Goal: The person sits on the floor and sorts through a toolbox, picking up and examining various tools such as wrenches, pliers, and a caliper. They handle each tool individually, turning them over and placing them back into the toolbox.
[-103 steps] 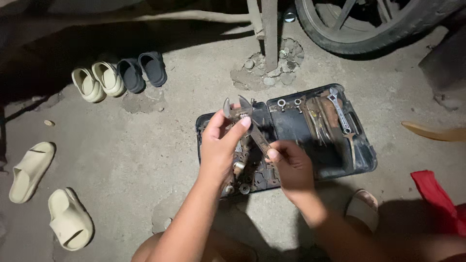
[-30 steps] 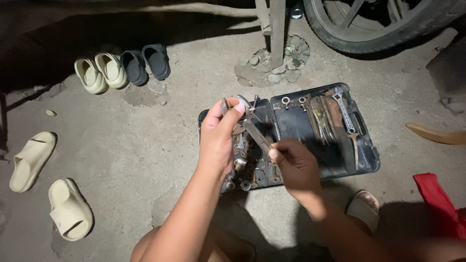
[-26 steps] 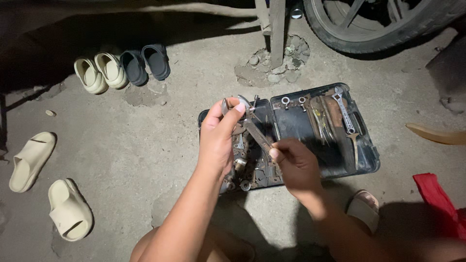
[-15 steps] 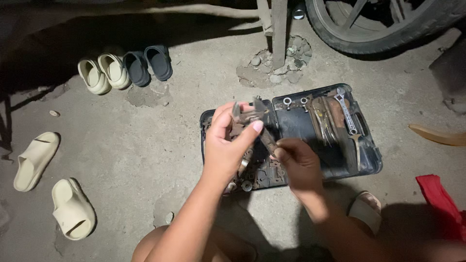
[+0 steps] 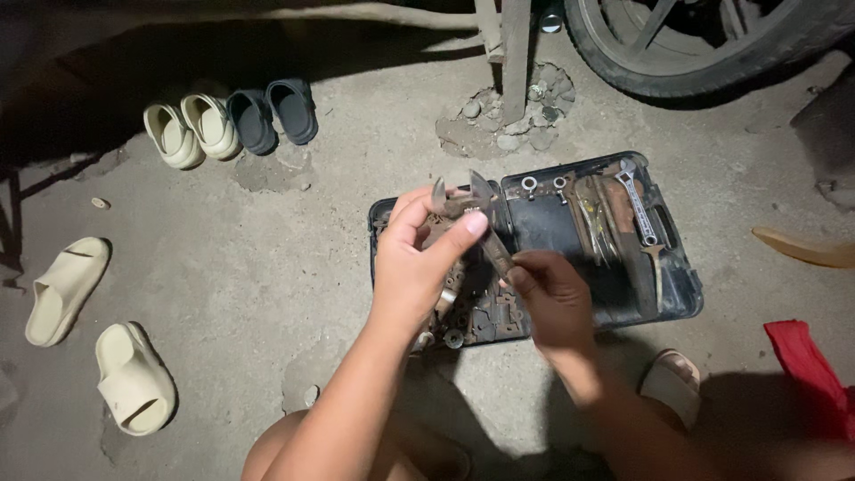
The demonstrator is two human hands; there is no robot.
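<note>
rusty adjustable wrench (image 5: 472, 227) | left hand (image 5: 417, 267) grips head, right hand (image 5: 552, 298) grips handle | risk: rust-slick handle may slip, dropping into toolbox (image 5: 677, 294) beneath the grip

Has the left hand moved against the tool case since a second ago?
Yes. The left hand has shifted slightly right along the black tool case, turning the rusty wrench.

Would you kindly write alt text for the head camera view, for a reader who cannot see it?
Two bare hands hold a rusty adjustable wrench above an open dark tool case on a concrete floor: the left hand grips its head, the right hand its handle. Four pale sandals and a dark pair lie to the left; a tyre sits top right.
</note>
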